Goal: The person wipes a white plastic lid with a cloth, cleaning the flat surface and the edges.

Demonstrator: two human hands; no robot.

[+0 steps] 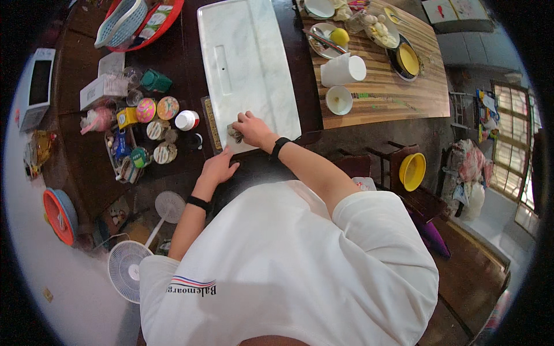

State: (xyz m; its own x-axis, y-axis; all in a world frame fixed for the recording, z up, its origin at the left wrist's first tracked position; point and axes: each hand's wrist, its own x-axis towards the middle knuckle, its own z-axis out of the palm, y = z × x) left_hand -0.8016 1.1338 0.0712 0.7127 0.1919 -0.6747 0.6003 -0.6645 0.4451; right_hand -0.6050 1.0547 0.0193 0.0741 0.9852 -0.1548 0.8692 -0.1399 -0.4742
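A long white panel or lid (255,56) with a recessed slot lies on the dark wooden table (186,65), its near edge close to me. My right hand (253,129) grips a crumpled grey-brown cloth (235,134) and presses it on the panel's near left part. Beside that corner my left hand (220,166) touches the panel's edge with its fingertips, fingers apart, holding nothing. A narrow patterned strip (211,123) lies along the panel's left side.
Jars, a white bottle (187,120) and boxes crowd the left. On the right, a striped wooden board (381,101) bears plates, a white bowl (339,100) and a paper roll (344,70). A red basin (173,21) stands far left; a chair holds a yellow basin (412,171).
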